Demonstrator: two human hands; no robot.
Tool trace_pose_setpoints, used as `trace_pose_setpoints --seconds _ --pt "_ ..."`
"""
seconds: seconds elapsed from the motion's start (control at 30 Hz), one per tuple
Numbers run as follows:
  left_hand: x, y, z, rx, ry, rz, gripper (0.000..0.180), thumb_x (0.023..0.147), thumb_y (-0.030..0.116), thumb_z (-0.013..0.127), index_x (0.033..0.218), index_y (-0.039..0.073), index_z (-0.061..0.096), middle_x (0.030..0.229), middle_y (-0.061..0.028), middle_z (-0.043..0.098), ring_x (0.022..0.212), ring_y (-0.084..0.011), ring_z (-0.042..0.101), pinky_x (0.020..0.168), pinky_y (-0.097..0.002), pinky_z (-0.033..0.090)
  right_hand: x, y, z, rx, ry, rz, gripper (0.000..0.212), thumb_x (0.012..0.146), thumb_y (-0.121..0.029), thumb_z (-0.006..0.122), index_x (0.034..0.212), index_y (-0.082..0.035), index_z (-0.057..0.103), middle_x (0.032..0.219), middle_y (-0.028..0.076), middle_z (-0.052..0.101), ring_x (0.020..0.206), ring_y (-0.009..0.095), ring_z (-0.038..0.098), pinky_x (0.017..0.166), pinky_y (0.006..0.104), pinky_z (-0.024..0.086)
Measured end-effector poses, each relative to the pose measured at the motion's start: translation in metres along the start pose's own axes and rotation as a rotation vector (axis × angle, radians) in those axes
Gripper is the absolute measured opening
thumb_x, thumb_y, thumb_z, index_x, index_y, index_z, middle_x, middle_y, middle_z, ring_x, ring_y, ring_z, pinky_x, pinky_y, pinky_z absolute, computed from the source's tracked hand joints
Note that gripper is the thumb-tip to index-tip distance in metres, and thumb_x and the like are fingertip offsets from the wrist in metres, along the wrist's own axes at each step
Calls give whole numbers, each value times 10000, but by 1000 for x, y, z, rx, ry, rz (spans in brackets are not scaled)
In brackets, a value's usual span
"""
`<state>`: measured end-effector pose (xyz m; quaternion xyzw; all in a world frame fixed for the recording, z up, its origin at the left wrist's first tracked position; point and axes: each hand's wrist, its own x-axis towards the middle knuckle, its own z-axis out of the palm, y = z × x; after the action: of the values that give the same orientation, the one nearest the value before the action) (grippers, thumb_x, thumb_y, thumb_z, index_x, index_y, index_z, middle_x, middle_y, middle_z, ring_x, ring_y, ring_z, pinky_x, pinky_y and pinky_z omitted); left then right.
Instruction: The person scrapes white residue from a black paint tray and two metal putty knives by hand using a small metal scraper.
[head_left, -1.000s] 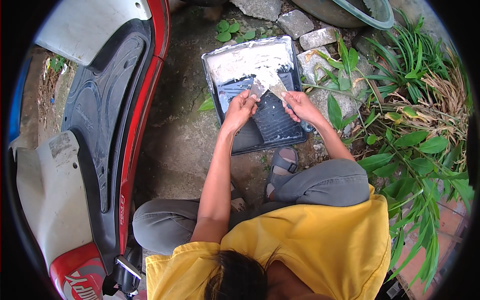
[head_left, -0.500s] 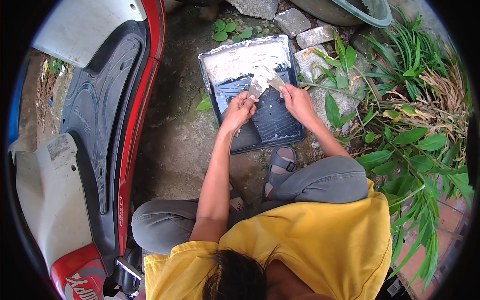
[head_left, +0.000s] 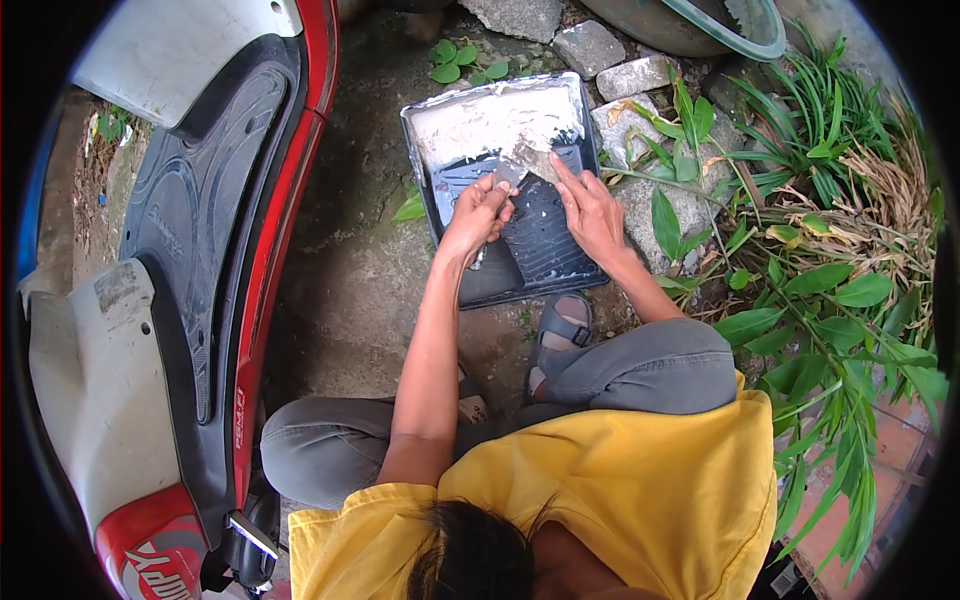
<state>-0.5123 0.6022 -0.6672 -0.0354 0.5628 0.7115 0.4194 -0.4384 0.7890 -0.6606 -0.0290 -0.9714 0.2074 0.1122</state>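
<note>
A black ribbed paint tray (head_left: 560, 240) lies on the ground in front of me, with thick white paste (head_left: 465, 125) covering its far end. My left hand (head_left: 478, 215) is closed round a putty knife (head_left: 508, 174), whose blade points away over the tray's middle. In my right hand (head_left: 594, 215) is a second flat scraper (head_left: 541, 165), smeared with white, its handle hidden by the palm. My right index finger stretches along that scraper. Both blades come close together at the near edge of the paste; whether they touch I cannot tell.
A red and grey motor scooter (head_left: 225, 200) stands close on my left. Broken stones (head_left: 635, 77) and leafy plants (head_left: 820, 290) border the tray on the right. A greenish basin (head_left: 735, 35) sits at the far right. My sandalled foot (head_left: 563, 325) is just below the tray.
Both blades have shifted slightly against each other near the paste. My right index finger has straightened along its scraper, and the white lump between the blades looks smaller.
</note>
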Motion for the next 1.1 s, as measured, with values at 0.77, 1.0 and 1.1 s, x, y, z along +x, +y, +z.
trace_pose_setpoints --seconds 0.77,1.0,1.1 --pt "-5 14 -3 22 -22 -19 209 978 277 499 943 77 549 609 48 456 438 -12 331 379 -174 263 27 -2 -16 1386 -541 702 418 1008 -426 372 953 -31 495 613 -6 436 408 50 368 370 198 321" --pt "-9 20 -10 -53 -8 -8 218 975 272 510 962 57 545 616 43 454 430 -5 318 378 -167 268 9 12 -3 1276 -593 755 424 1011 -429 357 934 -31 481 608 -15 416 410 36 341 363 192 308" --pt "-6 14 -11 12 6 -22 207 975 261 507 953 59 548 618 42 459 431 -7 321 378 -170 271 0 13 -11 1255 -611 799 421 1013 -423 353 928 -29 475 605 -16 414 406 37 334 360 192 309"
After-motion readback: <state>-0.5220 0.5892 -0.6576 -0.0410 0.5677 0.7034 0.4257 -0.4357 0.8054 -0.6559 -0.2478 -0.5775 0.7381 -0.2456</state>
